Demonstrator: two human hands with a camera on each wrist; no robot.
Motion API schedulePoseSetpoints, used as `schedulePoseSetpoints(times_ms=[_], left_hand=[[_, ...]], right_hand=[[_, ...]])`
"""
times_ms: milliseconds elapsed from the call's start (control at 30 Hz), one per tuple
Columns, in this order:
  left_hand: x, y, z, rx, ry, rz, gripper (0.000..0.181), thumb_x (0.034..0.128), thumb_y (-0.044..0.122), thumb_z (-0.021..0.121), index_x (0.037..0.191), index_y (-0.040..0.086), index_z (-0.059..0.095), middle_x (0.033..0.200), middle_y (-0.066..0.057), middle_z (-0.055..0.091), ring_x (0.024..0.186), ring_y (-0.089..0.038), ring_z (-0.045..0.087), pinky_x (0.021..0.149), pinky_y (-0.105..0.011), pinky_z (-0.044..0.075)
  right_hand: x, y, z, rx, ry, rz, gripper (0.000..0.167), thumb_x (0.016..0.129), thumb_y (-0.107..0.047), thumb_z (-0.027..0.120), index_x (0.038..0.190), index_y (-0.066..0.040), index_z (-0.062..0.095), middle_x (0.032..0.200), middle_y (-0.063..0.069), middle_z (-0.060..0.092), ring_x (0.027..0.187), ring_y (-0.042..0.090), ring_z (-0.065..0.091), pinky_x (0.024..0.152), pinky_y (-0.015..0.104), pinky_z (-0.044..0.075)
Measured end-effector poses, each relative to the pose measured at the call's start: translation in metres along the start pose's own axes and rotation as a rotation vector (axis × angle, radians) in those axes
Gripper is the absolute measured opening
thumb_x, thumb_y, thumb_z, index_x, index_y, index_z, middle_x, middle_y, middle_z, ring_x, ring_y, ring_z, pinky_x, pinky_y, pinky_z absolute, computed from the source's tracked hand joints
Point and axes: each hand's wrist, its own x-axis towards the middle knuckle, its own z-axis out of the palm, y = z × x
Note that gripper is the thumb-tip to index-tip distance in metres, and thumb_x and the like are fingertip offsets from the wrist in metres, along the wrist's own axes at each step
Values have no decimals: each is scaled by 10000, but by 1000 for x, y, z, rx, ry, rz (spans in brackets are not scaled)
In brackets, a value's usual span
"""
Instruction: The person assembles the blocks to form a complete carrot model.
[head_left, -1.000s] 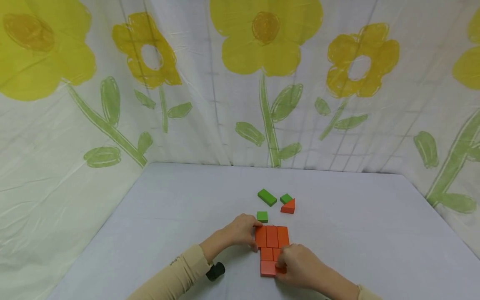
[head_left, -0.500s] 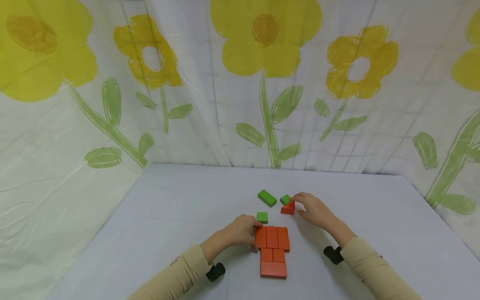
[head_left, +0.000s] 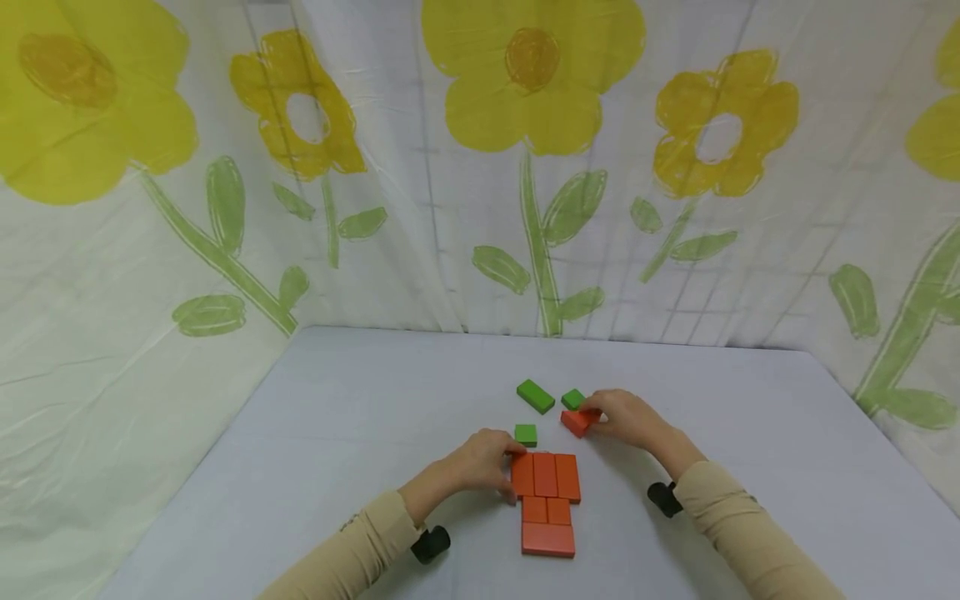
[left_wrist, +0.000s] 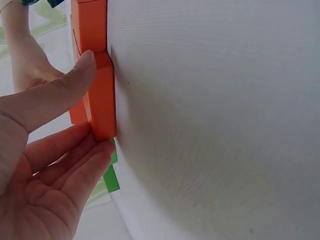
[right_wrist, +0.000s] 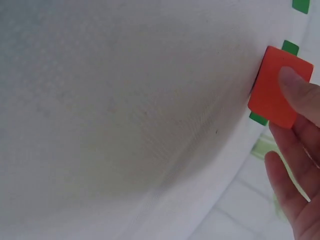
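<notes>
Red wooden blocks lie flat together on the table: a row of three upright rectangles, two smaller blocks below, and a long block (head_left: pixel 547 538) at the bottom. My left hand (head_left: pixel 482 460) holds the leftmost rectangular block (head_left: pixel 521 477) by its ends. In the left wrist view, the thumb lies on that block's (left_wrist: pixel 103 100) near end and the fingertips touch its far end. Farther back, my right hand (head_left: pixel 627 415) pinches a red triangular block (head_left: pixel 573 423). The right wrist view shows the thumb on the triangular block's (right_wrist: pixel 272 92) face, with fingers behind it.
A green oblong block (head_left: pixel 536 397) and a small green block (head_left: pixel 573 399) lie at the back. Another small green block (head_left: pixel 526 435) sits just behind the red group. A dark wrist camera (head_left: pixel 431 544) hangs under the left sleeve, another (head_left: pixel 663 499) under the right.
My right hand has gone from the long bottom block to the back and taken hold of the triangular block, which has turned. My left hand has stayed in place.
</notes>
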Motion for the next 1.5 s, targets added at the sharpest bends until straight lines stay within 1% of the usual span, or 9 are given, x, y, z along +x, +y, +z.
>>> schedulePoseSetpoints(times_ms=[200, 300, 400, 500, 600, 867, 1133, 1233, 1500], left_hand=[[1, -5, 2, -27, 2, 14, 589, 691, 170, 891, 1209, 12, 659, 1101, -47, 659, 953, -123, 574, 853, -245, 480], [0, -8, 1, -69, 7, 38, 609, 689, 165, 891, 1222, 0, 646, 1128, -70, 652, 992, -166, 585, 867, -268, 483], [-1, -12, 1, -137, 20, 47, 601, 706, 161, 876, 1230, -11, 637, 1149, -98, 647, 1031, -223, 592, 885, -305, 484], [0, -14, 1, -197, 45, 38, 556, 737, 166, 851, 1220, -13, 643, 1146, -109, 648, 1035, -244, 594, 888, -322, 482], [0, -16, 3, -225, 71, 30, 489, 763, 162, 830, 1182, -21, 657, 1109, -109, 658, 997, -233, 594, 864, -311, 481], [-1, -11, 6, -221, 125, 17, 420, 736, 114, 844, 1094, -28, 678, 1037, -105, 670, 936, -235, 590, 832, -309, 476], [0, -11, 7, -200, 128, 12, 413, 723, 112, 853, 1077, -26, 690, 1030, -107, 676, 938, -239, 592, 848, -337, 475], [1, -12, 8, -198, 131, 10, 413, 721, 112, 854, 1078, -18, 693, 1030, -103, 678, 929, -227, 590, 839, -324, 474], [1, -13, 9, -204, 138, 5, 402, 714, 104, 855, 1066, -12, 698, 1011, -94, 680, 906, -211, 582, 821, -310, 473]], right_hand=[[-9, -8, -5, 68, 31, 18, 207, 769, -49, 799, 955, 12, 729, 862, 36, 698, 768, 149, 629, 702, 313, 526], [-16, -16, -9, 127, 53, 11, 200, 769, -65, 806, 942, -1, 726, 842, 11, 690, 746, 123, 622, 674, 282, 523], [-24, -29, -14, 187, 54, -20, 190, 765, -49, 805, 931, -13, 720, 832, -7, 679, 737, 107, 613, 650, 257, 524], [-32, -45, -17, 250, 29, -54, 191, 762, -28, 799, 933, -19, 715, 834, -15, 675, 732, 82, 602, 631, 232, 524], [-40, -61, -17, 312, -11, -74, 196, 756, -13, 793, 934, -20, 713, 841, -17, 675, 725, 50, 593, 620, 213, 523], [-58, -96, -6, 395, -109, -136, 206, 739, -6, 780, 928, -65, 722, 837, -95, 664, 719, -16, 568, 629, 187, 516], [-69, -111, 9, 387, -171, -154, 209, 714, -32, 805, 905, -70, 729, 845, -125, 658, 723, -47, 552, 631, 154, 495], [-70, -114, 12, 390, -200, -149, 198, 728, -53, 812, 909, -80, 735, 841, -138, 652, 720, -50, 546, 637, 151, 492], [-69, -120, 19, 349, -235, -139, 174, 760, -91, 800, 926, -103, 750, 823, -172, 629, 702, -46, 504, 652, 158, 477]])
